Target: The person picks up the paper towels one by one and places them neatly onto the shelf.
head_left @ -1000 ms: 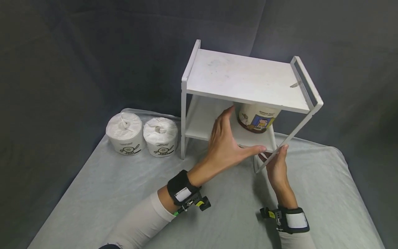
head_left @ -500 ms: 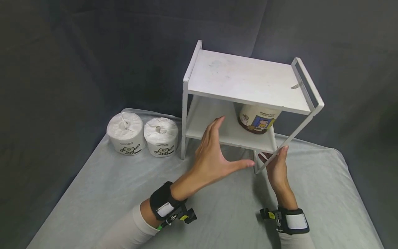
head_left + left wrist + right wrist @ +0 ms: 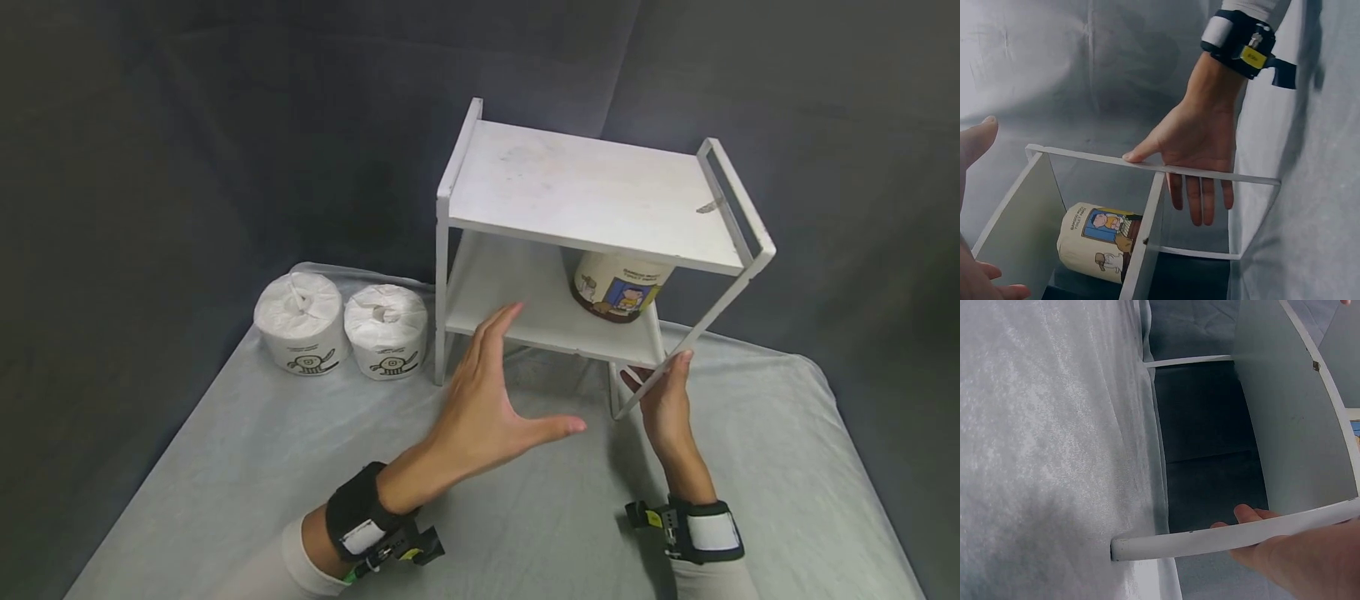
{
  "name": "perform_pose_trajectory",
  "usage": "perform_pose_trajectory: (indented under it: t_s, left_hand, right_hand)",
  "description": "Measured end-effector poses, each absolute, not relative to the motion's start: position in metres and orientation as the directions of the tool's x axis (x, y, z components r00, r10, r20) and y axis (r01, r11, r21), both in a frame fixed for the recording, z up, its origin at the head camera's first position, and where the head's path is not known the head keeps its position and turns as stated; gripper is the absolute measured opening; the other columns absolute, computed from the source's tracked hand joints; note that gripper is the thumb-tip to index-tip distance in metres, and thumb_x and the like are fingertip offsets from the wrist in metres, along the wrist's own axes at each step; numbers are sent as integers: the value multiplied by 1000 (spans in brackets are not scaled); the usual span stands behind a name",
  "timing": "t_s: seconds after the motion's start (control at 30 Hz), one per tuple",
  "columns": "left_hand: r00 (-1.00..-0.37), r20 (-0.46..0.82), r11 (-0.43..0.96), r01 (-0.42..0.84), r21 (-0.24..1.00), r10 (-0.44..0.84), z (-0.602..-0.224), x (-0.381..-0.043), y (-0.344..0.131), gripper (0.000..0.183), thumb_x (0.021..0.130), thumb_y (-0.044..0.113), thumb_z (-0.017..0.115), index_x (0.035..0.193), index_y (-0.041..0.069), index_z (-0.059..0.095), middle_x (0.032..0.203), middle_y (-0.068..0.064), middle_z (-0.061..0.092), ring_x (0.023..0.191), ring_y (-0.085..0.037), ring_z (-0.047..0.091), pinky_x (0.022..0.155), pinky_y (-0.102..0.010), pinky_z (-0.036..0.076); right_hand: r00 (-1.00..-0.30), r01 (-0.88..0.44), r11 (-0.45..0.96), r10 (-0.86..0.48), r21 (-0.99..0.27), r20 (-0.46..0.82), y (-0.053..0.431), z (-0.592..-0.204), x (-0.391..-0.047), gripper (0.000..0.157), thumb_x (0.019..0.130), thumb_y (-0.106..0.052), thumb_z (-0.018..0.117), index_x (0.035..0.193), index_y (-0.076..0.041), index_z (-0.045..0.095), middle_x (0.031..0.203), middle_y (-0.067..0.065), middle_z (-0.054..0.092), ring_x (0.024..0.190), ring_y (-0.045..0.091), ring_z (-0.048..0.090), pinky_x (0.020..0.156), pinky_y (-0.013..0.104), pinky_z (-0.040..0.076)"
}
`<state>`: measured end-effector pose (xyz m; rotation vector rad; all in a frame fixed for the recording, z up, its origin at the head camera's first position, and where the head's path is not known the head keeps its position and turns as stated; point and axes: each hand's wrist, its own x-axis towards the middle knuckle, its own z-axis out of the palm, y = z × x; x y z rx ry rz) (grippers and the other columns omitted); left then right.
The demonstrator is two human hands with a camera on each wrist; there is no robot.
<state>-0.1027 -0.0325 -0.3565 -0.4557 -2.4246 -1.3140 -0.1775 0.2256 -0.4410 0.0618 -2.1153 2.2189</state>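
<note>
In the head view, the left grip (image 3: 480,417), thumb and fingers spread wide, holds nothing; the right grip (image 3: 667,408) clasps a leg (image 3: 702,327) of the white shelf unit (image 3: 592,187), which stands on the surface (image 3: 525,533) beyond the left grip. The printed roll (image 3: 626,287) sits upright on the unit's lower board, ahead of the right grip and slightly left of it; 2 white rolls (image 3: 302,321) stand left of the left grip and farther off. The left wrist view has the left grip's thumb and fingertips apart from the unit, while the right grip's thumb lies on the near side of the leg, its fingers past the far side. In the right wrist view, fingertips show beyond the leg, the board's underside just past them. The unit looks stiff, fairly light and smooth, probably best taken by 2 opposite legs or board edges; the printed roll should be light and squeezable, its wrapper easily creased, so gentle hold round its body suits.
</note>
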Motion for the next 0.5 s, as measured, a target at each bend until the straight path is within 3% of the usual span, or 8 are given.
perform_pose_trajectory:
  t_s: [0.5]
  left_hand:
    - [-897, 434, 558, 405, 724, 87, -362, -85, -69, 119, 61, 71, 75, 156, 29, 18, 158, 6, 28, 141, -15, 32, 103, -50, 41]
  right_hand:
    - [-998, -66, -51, 24, -997, 65, 226, -440, -178, 87, 95, -66, 3, 155, -5, 19, 153, 25, 27, 142, 38, 27, 115, 58, 18]
